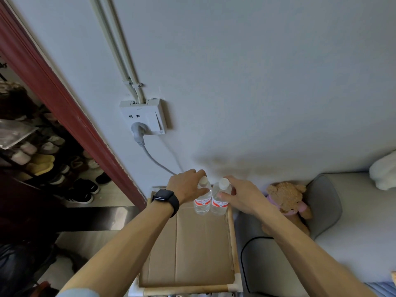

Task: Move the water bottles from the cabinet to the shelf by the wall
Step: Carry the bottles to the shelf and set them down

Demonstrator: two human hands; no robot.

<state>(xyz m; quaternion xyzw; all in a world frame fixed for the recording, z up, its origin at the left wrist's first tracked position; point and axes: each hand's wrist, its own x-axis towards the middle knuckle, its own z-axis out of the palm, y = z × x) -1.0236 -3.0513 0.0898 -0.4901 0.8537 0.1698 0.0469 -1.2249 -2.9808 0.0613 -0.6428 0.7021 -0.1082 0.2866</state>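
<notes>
Two clear water bottles with white caps and red labels stand upright side by side at the far right corner of the shelf [232, 239], a wooden frame lined with brown cardboard against the wall. My left hand [186, 186], a black watch on its wrist, grips the upper part of the left bottle [203, 203]. My right hand [242, 196] grips the right bottle [219, 203] near its neck. Both bottles touch each other and rest on the cardboard.
A wall socket [143, 116] with a grey plug and cable sits above the shelf. A teddy bear [288, 199] leans on a grey cushion [325, 202] to the right. At left, a red door frame [64, 108] opens onto a shoe rack [47, 159].
</notes>
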